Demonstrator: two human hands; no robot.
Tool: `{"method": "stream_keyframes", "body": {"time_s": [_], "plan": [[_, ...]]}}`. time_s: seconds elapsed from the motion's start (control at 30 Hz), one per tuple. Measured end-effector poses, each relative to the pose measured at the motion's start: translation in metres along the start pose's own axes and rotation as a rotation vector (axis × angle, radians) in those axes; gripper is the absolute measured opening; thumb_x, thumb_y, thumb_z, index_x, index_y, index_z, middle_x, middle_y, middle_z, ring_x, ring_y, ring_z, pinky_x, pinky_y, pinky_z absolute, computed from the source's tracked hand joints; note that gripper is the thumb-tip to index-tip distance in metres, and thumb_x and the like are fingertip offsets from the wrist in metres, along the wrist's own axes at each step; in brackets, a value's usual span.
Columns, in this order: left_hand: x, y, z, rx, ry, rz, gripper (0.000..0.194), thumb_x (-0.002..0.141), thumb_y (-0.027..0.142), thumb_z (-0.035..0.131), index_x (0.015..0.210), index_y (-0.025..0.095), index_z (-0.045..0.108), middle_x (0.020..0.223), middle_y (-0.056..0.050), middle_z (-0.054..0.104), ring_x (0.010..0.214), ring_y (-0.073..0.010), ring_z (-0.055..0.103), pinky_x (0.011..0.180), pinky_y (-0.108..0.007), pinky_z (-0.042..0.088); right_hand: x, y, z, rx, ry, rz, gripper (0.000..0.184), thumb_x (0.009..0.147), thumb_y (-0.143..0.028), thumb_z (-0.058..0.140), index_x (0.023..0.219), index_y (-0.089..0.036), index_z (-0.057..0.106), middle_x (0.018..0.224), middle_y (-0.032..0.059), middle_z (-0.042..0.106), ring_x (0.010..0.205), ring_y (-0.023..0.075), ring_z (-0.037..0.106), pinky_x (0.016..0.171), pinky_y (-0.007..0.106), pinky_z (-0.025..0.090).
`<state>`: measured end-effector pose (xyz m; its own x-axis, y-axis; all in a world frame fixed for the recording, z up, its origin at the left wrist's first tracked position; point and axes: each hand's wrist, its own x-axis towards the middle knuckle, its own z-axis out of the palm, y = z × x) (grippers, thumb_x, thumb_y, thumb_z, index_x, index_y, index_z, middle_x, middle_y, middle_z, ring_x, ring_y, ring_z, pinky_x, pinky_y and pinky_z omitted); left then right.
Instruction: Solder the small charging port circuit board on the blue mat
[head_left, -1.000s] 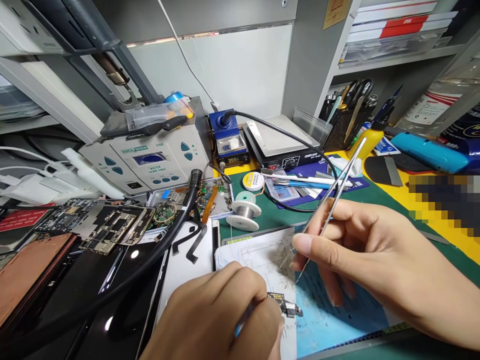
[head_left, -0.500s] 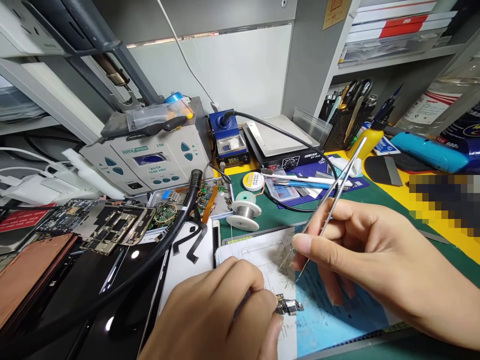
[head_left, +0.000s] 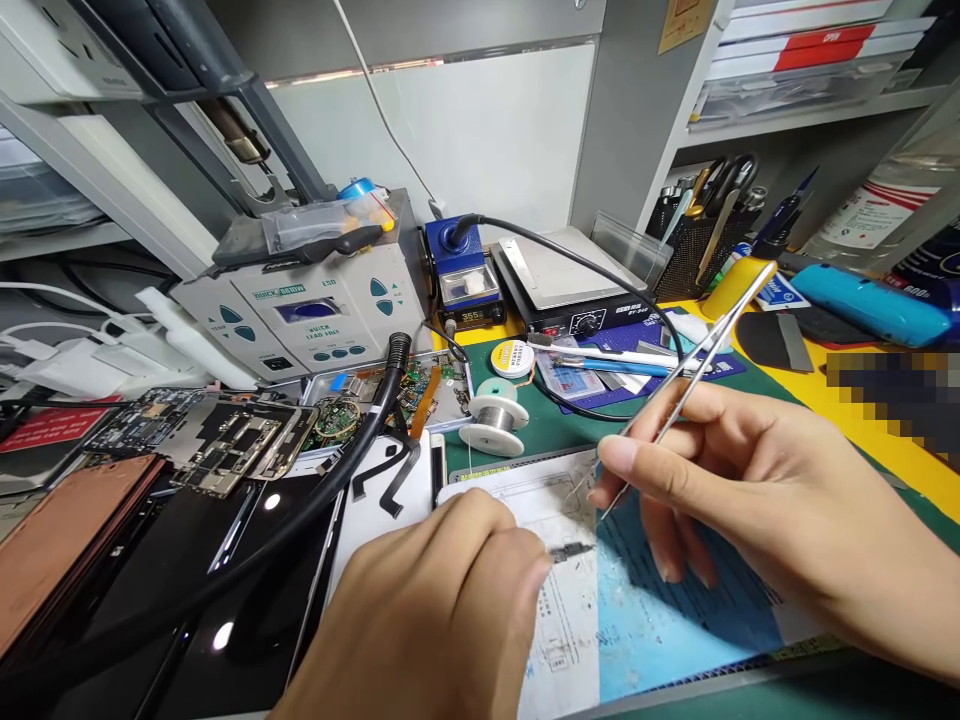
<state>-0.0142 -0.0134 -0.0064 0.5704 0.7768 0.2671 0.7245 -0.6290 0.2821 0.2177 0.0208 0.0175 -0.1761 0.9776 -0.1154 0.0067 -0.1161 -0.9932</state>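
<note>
My left hand [head_left: 442,600] is closed, knuckles up, gripping a small dark circuit board [head_left: 572,551] between thumb and curled fingers. Only the board's thin right end shows; the rest is hidden by my hand. In my right hand [head_left: 727,490] is a pair of metal tweezers [head_left: 739,312], pinched between thumb and forefinger with the tips pointing down and left. The tips are slightly apart, a short way above the board and not touching it. Beneath both hands lies a stained white and blue printed sheet [head_left: 675,640].
A solder spool [head_left: 491,420] stands behind my left hand. A thick black hose [head_left: 330,490] crosses phones and circuit boards on the left. The hot-air station [head_left: 315,310], a blue soldering station [head_left: 463,270] and a flat heating plate [head_left: 566,270] line the back. A pen holder [head_left: 686,235] stands at right.
The board has tilted from showing its face to nearly edge-on as my left hand turned it. My right hand and the tweezers have shifted slightly up. The view has moved a little.
</note>
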Motion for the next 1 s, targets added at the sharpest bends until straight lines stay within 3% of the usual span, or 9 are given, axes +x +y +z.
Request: {"method": "stream_keyframes", "body": {"time_s": [0.17, 0.3, 0.53, 0.83, 1.0], "plan": [[-0.0002, 0.0019, 0.0007, -0.034, 0.046, -0.073, 0.021, 0.101, 0.015, 0.045, 0.101, 0.028, 0.062, 0.091, 0.003, 0.065, 0.068, -0.0161, 0.067, 0.064, -0.031, 0.057, 0.0007, 0.0000, 0.0006, -0.025, 0.013, -0.034, 0.037, 0.075, -0.056, 0.089, 0.068, -0.025, 0.071, 0.048, -0.0015, 0.066, 0.033, 0.0127, 0.059, 0.031, 0.017, 0.046], [0.0001, 0.0058, -0.0026, -0.045, 0.027, -0.124, 0.022, 0.097, 0.025, 0.057, 0.117, 0.031, 0.062, 0.102, 0.002, 0.067, 0.078, -0.0194, 0.070, 0.067, -0.036, 0.059, -0.0007, 0.0015, -0.0001, 0.003, -0.008, -0.016, 0.028, 0.075, -0.043, 0.093, 0.071, -0.025, 0.073, 0.049, -0.0023, 0.069, 0.035, 0.0115, 0.061, 0.037, 0.015, 0.048], [0.0019, 0.0026, -0.0028, -0.065, -0.027, -0.085, 0.012, 0.100, 0.023, 0.052, 0.095, 0.027, 0.062, 0.096, 0.002, 0.063, 0.072, -0.0176, 0.066, 0.064, -0.035, 0.057, -0.0022, 0.0015, 0.0019, 0.052, -0.033, 0.001, 0.022, 0.071, -0.028, 0.096, 0.069, -0.026, 0.074, 0.049, -0.0047, 0.069, 0.036, 0.0111, 0.061, 0.038, 0.014, 0.047], [0.0017, 0.0041, -0.0032, -0.051, 0.000, -0.059, 0.019, 0.102, 0.019, 0.046, 0.095, 0.027, 0.062, 0.090, 0.003, 0.062, 0.071, -0.0170, 0.066, 0.060, -0.032, 0.055, -0.0001, -0.0001, 0.0038, 0.073, -0.057, 0.031, 0.023, 0.071, -0.028, 0.096, 0.068, -0.025, 0.073, 0.047, -0.0055, 0.067, 0.036, 0.0120, 0.061, 0.038, 0.015, 0.049], [0.0014, 0.0033, -0.0015, -0.045, 0.008, -0.049, 0.022, 0.102, 0.016, 0.044, 0.096, 0.027, 0.062, 0.090, 0.003, 0.063, 0.072, -0.0171, 0.067, 0.062, -0.032, 0.054, -0.0008, 0.0004, 0.0011, 0.003, -0.042, 0.042, 0.022, 0.076, -0.033, 0.092, 0.072, -0.026, 0.072, 0.047, -0.0050, 0.067, 0.036, 0.0135, 0.062, 0.037, 0.016, 0.041]]}}
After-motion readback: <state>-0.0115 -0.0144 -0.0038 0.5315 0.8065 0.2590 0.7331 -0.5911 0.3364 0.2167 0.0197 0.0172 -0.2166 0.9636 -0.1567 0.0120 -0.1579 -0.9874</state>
